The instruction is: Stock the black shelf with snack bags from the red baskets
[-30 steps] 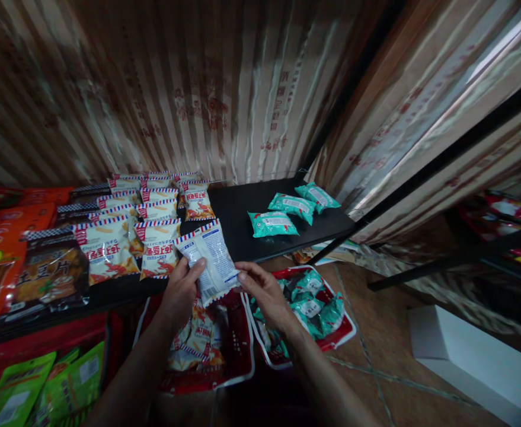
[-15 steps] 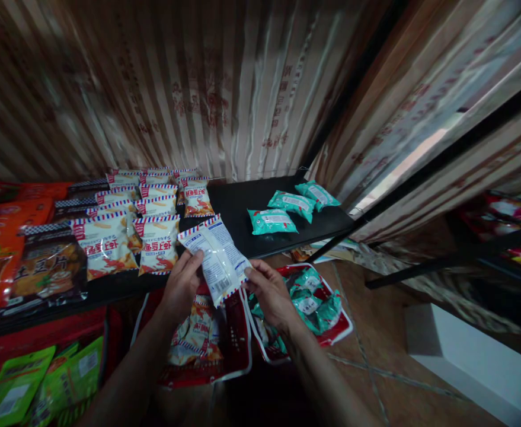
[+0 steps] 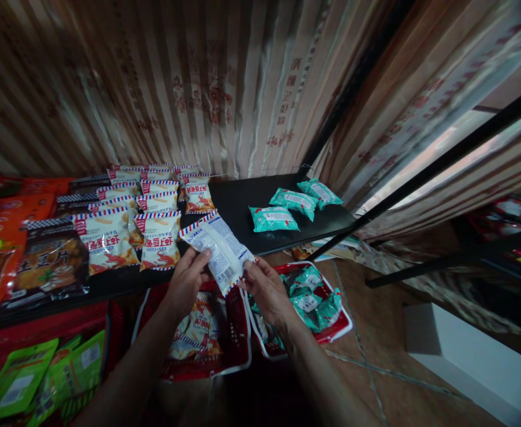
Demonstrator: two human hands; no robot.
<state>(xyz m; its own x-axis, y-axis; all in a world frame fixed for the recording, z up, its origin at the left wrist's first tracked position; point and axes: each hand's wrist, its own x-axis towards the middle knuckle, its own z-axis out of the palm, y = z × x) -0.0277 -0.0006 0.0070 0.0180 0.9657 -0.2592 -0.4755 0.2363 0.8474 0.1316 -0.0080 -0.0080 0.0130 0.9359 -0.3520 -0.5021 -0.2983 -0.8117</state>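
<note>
Both hands hold one white snack packet (image 3: 218, 249) with a red-and-blue striped border, its printed back side up. My left hand (image 3: 187, 279) grips its left edge and my right hand (image 3: 264, 284) pinches its lower right corner. The packet hangs just above the front edge of a black shelf (image 3: 242, 207). Rows of matching shrimp-snack packets (image 3: 157, 237) lie on the shelf to the left. Under my hands a red basket (image 3: 207, 338) holds more of these packets.
Three teal packets (image 3: 273, 218) lie on the shelf's right part; a second red basket (image 3: 313, 299) on the floor holds more teal ones. Brown and orange bags (image 3: 47, 264) fill the far left, green bags (image 3: 42, 379) lie below. Striped curtain behind; a white box (image 3: 469, 356) at right.
The packet has risen slightly and tilted toward the shelf, and my right hand has shifted closer to its lower corner. The view has drifted a little.
</note>
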